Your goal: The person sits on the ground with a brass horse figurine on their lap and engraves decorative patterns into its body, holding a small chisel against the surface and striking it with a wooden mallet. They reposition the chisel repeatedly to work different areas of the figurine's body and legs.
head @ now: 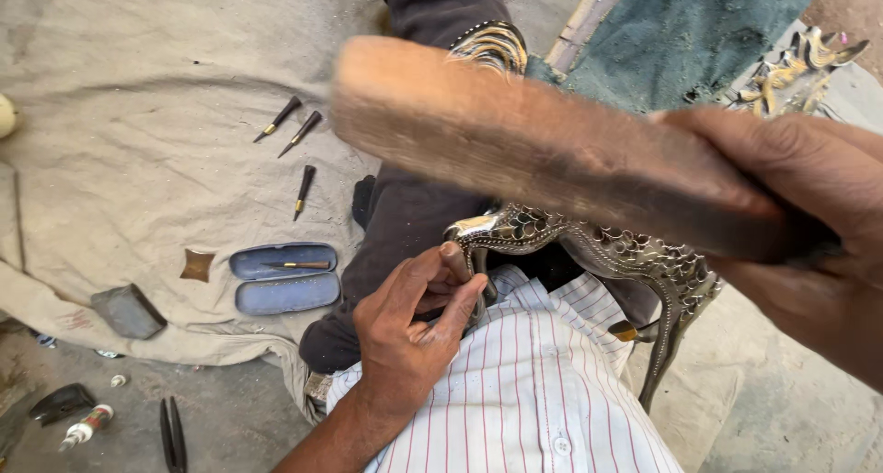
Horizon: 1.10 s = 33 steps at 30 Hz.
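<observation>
We see a beige cloth ground sheet [138, 114]; across our lap lies the engraved brass animal figure [635, 257], long axis running left to right. The right hand [800, 188] is clenched on a blurred brown wooden mallet [533, 142], raised above the figure. The left hand [414, 326] pinches a small chisel (mostly hidden) at the figure's left end. An open blue spectacle case [283, 277] sits near the sheet's lower edge.

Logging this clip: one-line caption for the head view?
Right hand swings a wooden mallet while left hand steadies an engraved metal figure.
</observation>
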Available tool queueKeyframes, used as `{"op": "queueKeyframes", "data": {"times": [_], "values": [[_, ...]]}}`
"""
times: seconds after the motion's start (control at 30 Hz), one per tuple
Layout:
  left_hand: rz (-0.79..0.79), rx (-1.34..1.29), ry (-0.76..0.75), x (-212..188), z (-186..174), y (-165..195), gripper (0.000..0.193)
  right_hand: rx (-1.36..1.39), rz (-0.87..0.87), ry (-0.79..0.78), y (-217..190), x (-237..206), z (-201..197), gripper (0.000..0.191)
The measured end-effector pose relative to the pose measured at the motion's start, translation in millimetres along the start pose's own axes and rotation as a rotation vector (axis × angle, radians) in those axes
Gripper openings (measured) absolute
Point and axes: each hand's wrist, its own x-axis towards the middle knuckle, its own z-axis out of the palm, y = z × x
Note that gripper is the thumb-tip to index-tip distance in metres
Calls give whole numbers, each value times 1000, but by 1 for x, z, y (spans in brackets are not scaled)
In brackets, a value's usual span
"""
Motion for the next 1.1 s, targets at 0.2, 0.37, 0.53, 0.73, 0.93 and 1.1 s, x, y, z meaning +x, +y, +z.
{"op": "queueKeyframes", "data": {"times": [0.2, 0.37, 0.53, 0.73, 0.93, 1.1], "values": [[14, -21, -39, 0, -1, -3, 40, 38, 195, -72, 14, -15, 6, 77], [42, -23, -54, -3, 0, -6, 28, -233, 103, -200, 10, -14, 7, 84], [27, 14, -42, -3, 1, -6, 34, -85, 126, -22, 2, -12, 5, 68], [-30, -5, -54, -3, 1, -2, 41, -90, 311, -177, 14, -23, 9, 80], [-20, -5, -74, -2, 2, 3, 41, -34, 261, -92, 26, -32, 15, 79], [-17, 4, -84, 1, 2, 5, 42, -184, 220, -180, 23, -32, 14, 81]]}}
